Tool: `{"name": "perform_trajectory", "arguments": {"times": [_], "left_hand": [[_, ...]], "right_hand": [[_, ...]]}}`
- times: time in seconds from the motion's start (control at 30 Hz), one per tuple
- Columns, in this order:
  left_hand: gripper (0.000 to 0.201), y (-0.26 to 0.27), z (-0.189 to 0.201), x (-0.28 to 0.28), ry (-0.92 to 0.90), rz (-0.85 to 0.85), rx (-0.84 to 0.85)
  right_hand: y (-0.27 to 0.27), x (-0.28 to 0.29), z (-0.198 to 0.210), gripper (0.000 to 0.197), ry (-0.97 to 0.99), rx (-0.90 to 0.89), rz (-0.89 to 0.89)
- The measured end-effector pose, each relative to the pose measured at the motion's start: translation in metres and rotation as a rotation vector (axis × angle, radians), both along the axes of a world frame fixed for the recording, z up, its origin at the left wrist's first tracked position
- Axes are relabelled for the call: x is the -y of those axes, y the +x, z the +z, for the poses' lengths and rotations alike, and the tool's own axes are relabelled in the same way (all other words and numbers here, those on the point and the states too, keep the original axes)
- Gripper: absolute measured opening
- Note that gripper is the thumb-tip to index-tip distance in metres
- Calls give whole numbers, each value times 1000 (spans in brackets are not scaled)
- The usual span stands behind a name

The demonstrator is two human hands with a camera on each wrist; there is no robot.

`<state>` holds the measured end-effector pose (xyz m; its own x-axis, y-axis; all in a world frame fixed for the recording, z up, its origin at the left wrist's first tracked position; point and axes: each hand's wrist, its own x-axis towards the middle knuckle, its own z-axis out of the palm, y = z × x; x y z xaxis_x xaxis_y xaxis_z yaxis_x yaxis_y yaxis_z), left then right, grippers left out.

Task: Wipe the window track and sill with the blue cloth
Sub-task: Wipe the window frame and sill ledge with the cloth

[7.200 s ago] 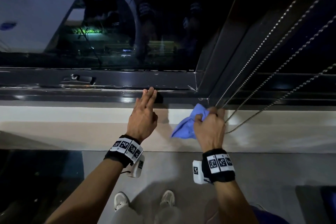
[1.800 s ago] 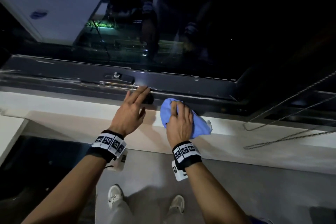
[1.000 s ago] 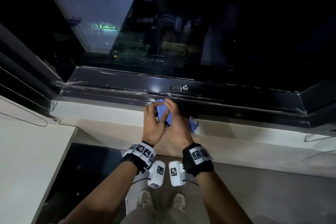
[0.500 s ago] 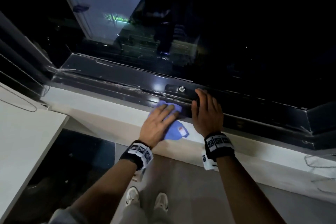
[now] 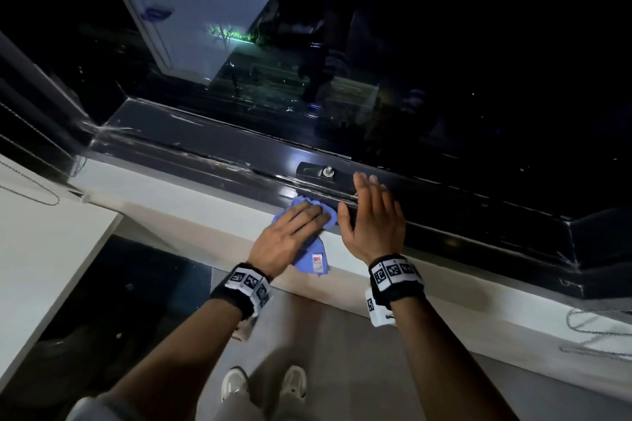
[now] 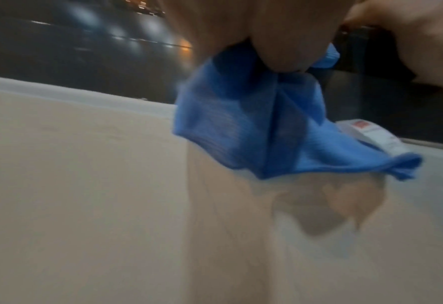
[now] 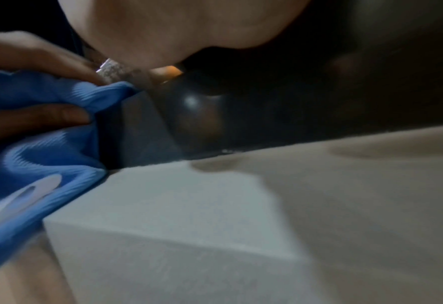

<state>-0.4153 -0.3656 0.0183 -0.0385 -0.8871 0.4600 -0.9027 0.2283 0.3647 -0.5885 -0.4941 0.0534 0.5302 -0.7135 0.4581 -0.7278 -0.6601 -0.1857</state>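
- On the pale stone window sill (image 5: 191, 212), at its edge with the dark metal window track (image 5: 239, 178), lies the crumpled blue microfibre cloth (image 5: 309, 260) with a small white label.
- The left hand (image 5: 289, 237) lies flat on this cloth, the fingers straight, and presses it down; the front of the cloth touches the track.
- In the left wrist view the cloth (image 6: 262, 123) hangs a little over the front edge of the sill.
- The right hand (image 5: 372, 222) is just beside the left one, the fingers straight and relaxed, holding nothing; the fingertips reach the dark frame near a small black window latch (image 5: 323, 171) with a metal bolt.
- Thin metal bead chains (image 5: 595, 335) lie on the sill far to the right.
- Below, two white shoes (image 5: 263, 384) stand on the grey floor.
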Motion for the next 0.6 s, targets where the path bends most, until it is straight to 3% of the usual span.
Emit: {"name": "perform_trajectory", "arguments": {"times": [0.13,0.23,0.37,0.5,0.6], "left_hand": [[69,56,3,-21,71,14,4],[51,96,5,-38,60,107,2],[70,133,0,-50,100,219,-24],[50,128,10,-51,66,325,-110],[41,106,14,-48,14,244,-165]], "right_hand": [[2,-2,1,61,10,21,-21],[4,-4,2,62,6,25,-36],[4,-3,1,62,3,-7,-41],[13,-9,16,55,54,135,-49],[39,-22,37,42,-26,299,-44]]}}
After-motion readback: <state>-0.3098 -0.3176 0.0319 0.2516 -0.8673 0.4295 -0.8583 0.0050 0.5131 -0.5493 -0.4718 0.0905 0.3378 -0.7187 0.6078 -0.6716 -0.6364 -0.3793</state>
